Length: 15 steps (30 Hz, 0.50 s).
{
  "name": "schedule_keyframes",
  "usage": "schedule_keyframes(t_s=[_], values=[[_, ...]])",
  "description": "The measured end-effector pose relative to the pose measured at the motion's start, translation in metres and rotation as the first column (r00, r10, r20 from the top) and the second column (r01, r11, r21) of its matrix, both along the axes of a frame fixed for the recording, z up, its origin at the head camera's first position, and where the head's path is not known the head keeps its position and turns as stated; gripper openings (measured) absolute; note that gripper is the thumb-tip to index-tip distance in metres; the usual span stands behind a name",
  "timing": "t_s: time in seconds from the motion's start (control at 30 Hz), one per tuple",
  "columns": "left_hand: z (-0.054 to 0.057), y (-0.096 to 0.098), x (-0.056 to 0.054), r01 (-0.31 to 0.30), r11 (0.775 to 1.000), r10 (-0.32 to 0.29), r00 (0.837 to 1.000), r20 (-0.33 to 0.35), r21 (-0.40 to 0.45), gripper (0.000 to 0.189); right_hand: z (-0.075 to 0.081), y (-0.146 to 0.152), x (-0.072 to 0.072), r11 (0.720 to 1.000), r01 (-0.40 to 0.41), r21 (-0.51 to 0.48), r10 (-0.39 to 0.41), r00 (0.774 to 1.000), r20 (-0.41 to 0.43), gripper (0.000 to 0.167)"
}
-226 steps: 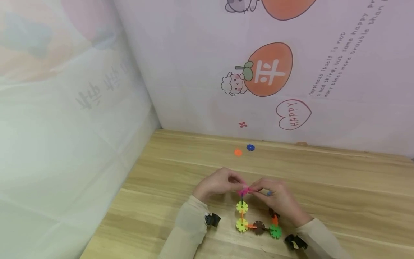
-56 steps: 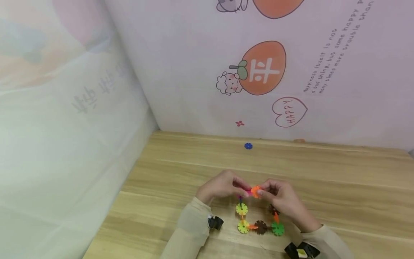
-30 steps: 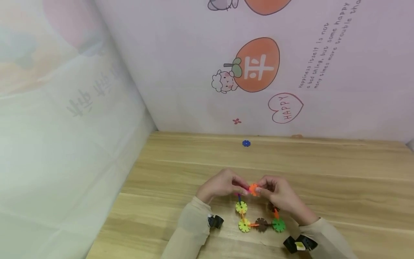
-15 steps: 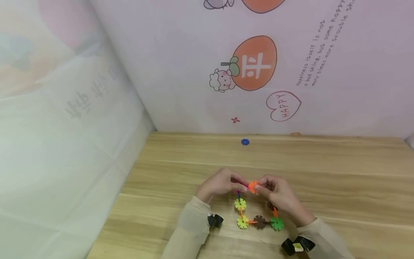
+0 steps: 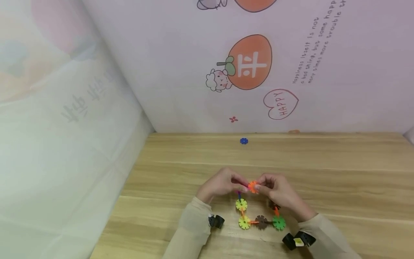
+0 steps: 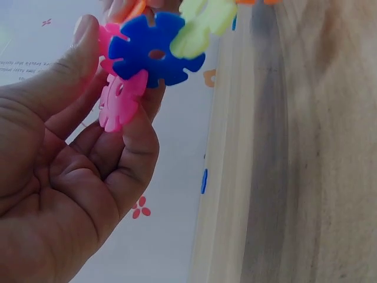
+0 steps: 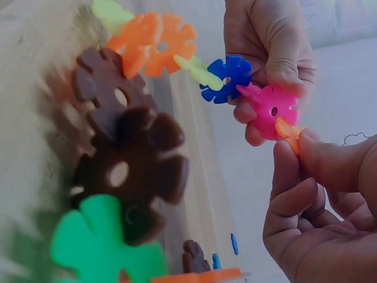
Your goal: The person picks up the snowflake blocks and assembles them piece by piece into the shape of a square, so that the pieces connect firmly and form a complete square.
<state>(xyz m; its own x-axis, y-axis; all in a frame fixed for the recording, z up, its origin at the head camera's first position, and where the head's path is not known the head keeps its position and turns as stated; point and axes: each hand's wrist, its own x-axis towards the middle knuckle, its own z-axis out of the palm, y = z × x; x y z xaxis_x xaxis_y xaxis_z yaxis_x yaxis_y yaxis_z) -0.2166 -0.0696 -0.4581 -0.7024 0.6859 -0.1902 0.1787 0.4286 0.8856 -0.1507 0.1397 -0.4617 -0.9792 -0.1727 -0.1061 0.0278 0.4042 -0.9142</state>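
My left hand pinches a pink notched plastic disc between thumb and fingers. Thumb and fingertips of my right hand pinch an orange disc, whose edge meets the pink one; how deep its slot sits I cannot tell. A blue disc links the pink to a yellow disc. From there the chain runs over orange pieces, a second yellow disc, a brown disc and a green disc, then up to another brown disc, partly behind my right hand.
A loose blue disc lies near the back edge of the wooden table. Printed white cloth rises behind the table and on the left. Black wrist cameras sit on both sleeves.
The orange disc lay beside the loose blue one 7.5 seconds ago; now my right hand holds it against the pink disc. During the last second the hands stay nearly still while the head view shifts slightly.
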Motion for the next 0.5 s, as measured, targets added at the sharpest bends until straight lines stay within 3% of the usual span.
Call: schedule_keyframes(t_s=[0.2, 0.5], values=[[-0.0015, -0.0045, -0.0009, -0.019, 1.000, 0.019, 0.999, 0.042, -0.003, 0.013, -0.0003, -0.0043, -0.0015, 1.000, -0.007, -0.005, 0.007, 1.000, 0.018, 0.012], [0.0012, -0.0073, -0.0022, 0.040, 0.999, -0.041, 0.993, 0.107, 0.012, 0.022, 0.0033, -0.0001, -0.0067, 0.998, -0.061, 0.017, 0.060, 0.998, 0.036, 0.022]])
